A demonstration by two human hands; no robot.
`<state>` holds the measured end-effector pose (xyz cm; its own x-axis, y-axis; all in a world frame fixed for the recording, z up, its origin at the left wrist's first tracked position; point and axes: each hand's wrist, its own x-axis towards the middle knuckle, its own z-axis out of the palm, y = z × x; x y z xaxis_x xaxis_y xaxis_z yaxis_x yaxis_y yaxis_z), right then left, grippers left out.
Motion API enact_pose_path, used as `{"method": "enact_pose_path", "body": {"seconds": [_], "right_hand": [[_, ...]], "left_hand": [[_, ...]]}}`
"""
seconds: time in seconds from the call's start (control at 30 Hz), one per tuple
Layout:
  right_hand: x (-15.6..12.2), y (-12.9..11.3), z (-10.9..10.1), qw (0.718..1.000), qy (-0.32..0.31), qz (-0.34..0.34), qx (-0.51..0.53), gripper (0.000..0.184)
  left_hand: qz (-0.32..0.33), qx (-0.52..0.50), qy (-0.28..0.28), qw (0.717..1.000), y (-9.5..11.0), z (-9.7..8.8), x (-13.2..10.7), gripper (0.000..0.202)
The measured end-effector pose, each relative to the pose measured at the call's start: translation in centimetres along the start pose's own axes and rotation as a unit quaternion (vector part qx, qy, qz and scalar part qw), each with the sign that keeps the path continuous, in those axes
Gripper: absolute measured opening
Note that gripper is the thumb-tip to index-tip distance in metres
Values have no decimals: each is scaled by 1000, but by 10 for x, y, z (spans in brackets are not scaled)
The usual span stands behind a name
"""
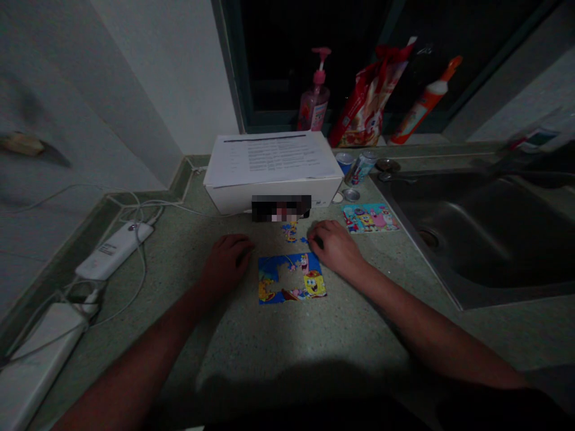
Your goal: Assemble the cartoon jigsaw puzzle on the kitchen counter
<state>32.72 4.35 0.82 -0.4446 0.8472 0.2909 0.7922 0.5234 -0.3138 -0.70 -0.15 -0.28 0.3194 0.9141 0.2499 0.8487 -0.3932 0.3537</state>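
A partly assembled jigsaw puzzle (314,285) with cartoon figures lies on the counter, its border joined around a gap in the middle. Loose puzzle pieces (290,232) lie just beyond it. My right hand (336,246) rests at the puzzle's upper right, fingers curled, their tips at a small blue puzzle piece (304,240) that they seem to pinch. Left of the puzzle, my left hand (228,258) lies on the counter with loosely bent fingers, thumb apart, and nothing visible in it.
A white box (274,190) with a printed sheet on top stands behind the pieces. At right are a picture card (371,218), a can (360,168) and a steel sink (494,233). White power strips (114,248) and cables run along the left. Bottles line the sill.
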Motion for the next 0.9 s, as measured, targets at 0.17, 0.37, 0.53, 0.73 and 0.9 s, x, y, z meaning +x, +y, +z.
{"method": "enact_pose_path", "body": {"seconds": [0.17,0.37,0.53,0.73,0.9], "right_hand": [[-2,-1,0,1000,3,-13,2,17],[-3,1,2,1000,8,-21,9,17],[-2,0,2,1000,6,-18,1,16],[0,0,1,1000,1,-15,8,13],[0,1,1,1000,0,-13,24,10]], "left_hand": [[3,4,-3,1000,-1,0,0,30],[5,3,4,1000,0,0,-1,30],[8,3,3,1000,-2,2,-1,30],[6,4,0,1000,-2,1,-1,29],[4,1,4,1000,0,0,-1,28]]}}
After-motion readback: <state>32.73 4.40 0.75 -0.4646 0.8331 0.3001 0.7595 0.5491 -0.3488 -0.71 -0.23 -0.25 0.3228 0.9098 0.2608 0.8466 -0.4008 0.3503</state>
